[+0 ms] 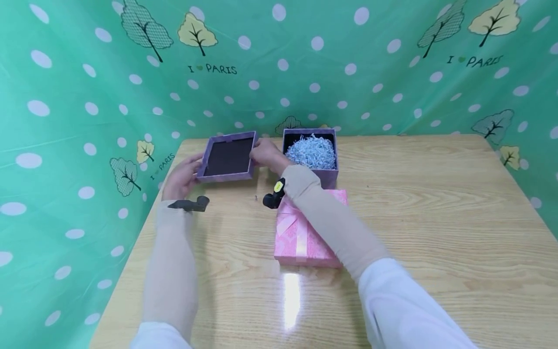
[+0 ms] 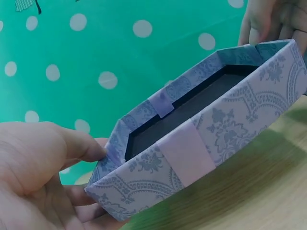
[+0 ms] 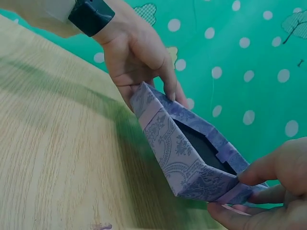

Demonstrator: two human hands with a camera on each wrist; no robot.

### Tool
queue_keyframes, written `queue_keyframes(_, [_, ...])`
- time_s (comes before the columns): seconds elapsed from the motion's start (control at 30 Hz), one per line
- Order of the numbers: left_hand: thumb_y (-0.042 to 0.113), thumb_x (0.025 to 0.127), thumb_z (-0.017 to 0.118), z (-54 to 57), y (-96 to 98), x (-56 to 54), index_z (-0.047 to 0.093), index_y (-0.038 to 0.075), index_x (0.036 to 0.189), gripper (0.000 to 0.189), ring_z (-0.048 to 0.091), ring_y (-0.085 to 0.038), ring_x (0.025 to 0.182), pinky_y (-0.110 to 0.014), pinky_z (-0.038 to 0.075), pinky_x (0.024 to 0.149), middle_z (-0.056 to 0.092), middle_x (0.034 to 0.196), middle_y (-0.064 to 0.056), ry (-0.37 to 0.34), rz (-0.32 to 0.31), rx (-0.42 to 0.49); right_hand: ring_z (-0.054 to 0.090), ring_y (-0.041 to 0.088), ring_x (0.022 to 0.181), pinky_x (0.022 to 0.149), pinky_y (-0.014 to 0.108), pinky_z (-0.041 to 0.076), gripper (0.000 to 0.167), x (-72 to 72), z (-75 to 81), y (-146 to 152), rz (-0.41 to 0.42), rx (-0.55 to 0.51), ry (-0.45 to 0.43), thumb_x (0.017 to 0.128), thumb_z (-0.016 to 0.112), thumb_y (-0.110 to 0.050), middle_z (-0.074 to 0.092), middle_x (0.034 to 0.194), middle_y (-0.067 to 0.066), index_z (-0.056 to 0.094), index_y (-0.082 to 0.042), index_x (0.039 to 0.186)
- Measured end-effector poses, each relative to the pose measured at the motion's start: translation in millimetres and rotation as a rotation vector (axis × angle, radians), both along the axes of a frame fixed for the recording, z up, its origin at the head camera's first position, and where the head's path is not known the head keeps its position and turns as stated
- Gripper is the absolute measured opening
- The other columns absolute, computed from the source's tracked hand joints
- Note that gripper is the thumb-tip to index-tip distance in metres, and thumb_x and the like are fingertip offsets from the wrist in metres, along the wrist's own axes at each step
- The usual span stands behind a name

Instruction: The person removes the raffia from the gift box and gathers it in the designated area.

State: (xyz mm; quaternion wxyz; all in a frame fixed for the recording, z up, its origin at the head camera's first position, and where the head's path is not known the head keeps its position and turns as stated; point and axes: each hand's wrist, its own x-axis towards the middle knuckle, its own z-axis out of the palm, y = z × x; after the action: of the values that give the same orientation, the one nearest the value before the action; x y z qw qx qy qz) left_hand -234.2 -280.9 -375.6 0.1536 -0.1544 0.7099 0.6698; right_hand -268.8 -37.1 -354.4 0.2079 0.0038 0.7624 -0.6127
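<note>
A purple patterned box lid (image 1: pixel 224 178) is held with its black inside facing up, at the back left of the table. My left hand (image 1: pixel 180 178) grips its left edge; in the left wrist view the thumb is over the rim and the fingers are underneath. At the opposite edge my right hand (image 1: pixel 267 152) pinches the wall, thumb inside the rim. The lid (image 2: pixel 187 153) looks raised off the table and tilted in the left wrist view. To the right stands the open purple box (image 1: pixel 329 177), filled with blue shredded paper (image 1: pixel 311 151).
A pink gift box (image 1: pixel 314 242) with a ribbon bow sits in front of the purple box, partly under my right forearm. Behind the wooden table (image 1: pixel 436 218) hangs a green dotted cloth (image 1: pixel 305 72), which also covers the left and right sides.
</note>
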Motion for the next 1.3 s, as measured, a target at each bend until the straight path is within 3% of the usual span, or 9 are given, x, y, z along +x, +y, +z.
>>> queue_keyframes(0.2, [0.012,0.102,0.034,-6.4,1.4,1.0,0.031,0.015,0.150,0.048,0.050,-0.016,0.108,-0.022,0.046,0.081,0.040,0.140,-0.013,-0.005,0.025,-0.057,0.061,0.030,0.100,0.092,0.039,0.054,0.025,-3.7,-11.6,-4.5,-0.002,0.069,-0.010,0.086,0.047,0.009,0.059,0.110,0.019,0.058,0.011,0.109])
queue_keyframes(0.3, [0.012,0.102,0.035,-9.0,3.5,1.5,0.031,0.016,0.150,0.049,0.050,-0.015,0.108,-0.023,0.046,0.085,0.038,0.145,-0.014,-0.024,0.036,-0.099,0.061,0.024,0.089,0.084,0.033,0.056,0.022,-6.5,-19.3,-6.9,0.024,0.232,0.017,0.088,0.047,0.003,0.060,0.105,0.014,0.060,0.006,0.105])
queue_keyframes(0.43, [0.010,0.101,0.037,-16.1,5.7,0.3,0.034,0.015,0.149,0.049,0.049,-0.013,0.103,-0.023,0.047,0.081,0.044,0.134,-0.009,-0.030,0.057,-0.155,0.059,0.019,0.073,0.068,0.031,0.056,0.025,-9.6,-27.0,-11.2,0.076,0.436,0.048,0.092,0.044,-0.004,0.060,0.106,0.011,0.057,0.002,0.113])
queue_keyframes(0.5, [0.010,0.100,0.037,-21.2,5.5,-1.9,0.035,0.014,0.148,0.048,0.050,-0.013,0.100,-0.022,0.048,0.078,0.046,0.127,-0.007,-0.013,0.071,-0.170,0.062,0.019,0.070,0.068,0.032,0.057,0.030,-10.6,-28.7,-13.5,0.091,0.463,0.043,0.094,0.043,-0.006,0.060,0.110,0.013,0.054,0.003,0.120])
queue_keyframes(0.63, [0.011,0.101,0.036,-32.0,3.1,-7.6,0.037,0.014,0.148,0.047,0.052,-0.014,0.102,-0.019,0.048,0.075,0.048,0.129,-0.008,0.007,0.095,-0.186,0.063,0.020,0.075,0.070,0.032,0.057,0.039,-9.7,-27.4,-15.2,0.124,0.475,0.040,0.095,0.043,-0.007,0.058,0.119,0.015,0.047,0.005,0.132])
queue_keyframes(0.77, [0.010,0.101,0.034,-37.1,3.2,-11.3,0.034,0.013,0.149,0.048,0.051,-0.017,0.115,-0.025,0.049,0.092,0.043,0.144,-0.014,0.005,0.111,-0.160,0.059,0.019,0.082,0.069,0.027,0.052,0.039,-7.4,-25.2,-13.1,0.163,0.479,0.055,0.094,0.043,-0.007,0.057,0.121,0.015,0.049,0.006,0.130])
queue_keyframes(0.93, [0.004,0.099,0.033,-34.6,7.0,-11.8,0.030,0.008,0.150,0.051,0.049,-0.019,0.120,-0.032,0.041,0.108,0.041,0.146,-0.018,0.025,0.109,-0.149,0.057,0.023,0.098,0.078,0.027,0.050,0.042,-6.3,-23.2,-10.5,0.204,0.435,0.012,0.094,0.040,-0.006,0.054,0.126,0.015,0.045,0.006,0.134])
queue_keyframes(1.13, [0.003,0.097,0.034,-33.3,8.7,-10.9,0.030,0.007,0.149,0.053,0.052,-0.018,0.112,-0.031,0.043,0.104,0.044,0.141,-0.018,0.035,0.105,-0.240,0.052,0.022,0.106,0.090,0.028,0.049,0.054,-6.0,-22.3,-11.5,0.212,0.360,-0.031,0.093,0.041,-0.004,0.045,0.139,0.015,0.030,0.006,0.145])
queue_keyframes(1.3, [0.013,0.097,0.035,-24.6,15.5,-9.8,0.033,0.005,0.147,0.050,0.044,-0.028,0.127,-0.040,0.037,0.111,0.042,0.144,-0.019,0.070,0.107,-0.422,0.046,0.026,0.123,0.107,0.035,0.041,0.062,-4.4,-13.9,-9.5,0.245,0.365,-0.010,0.095,0.047,-0.014,0.034,0.150,0.014,0.021,0.002,0.149])
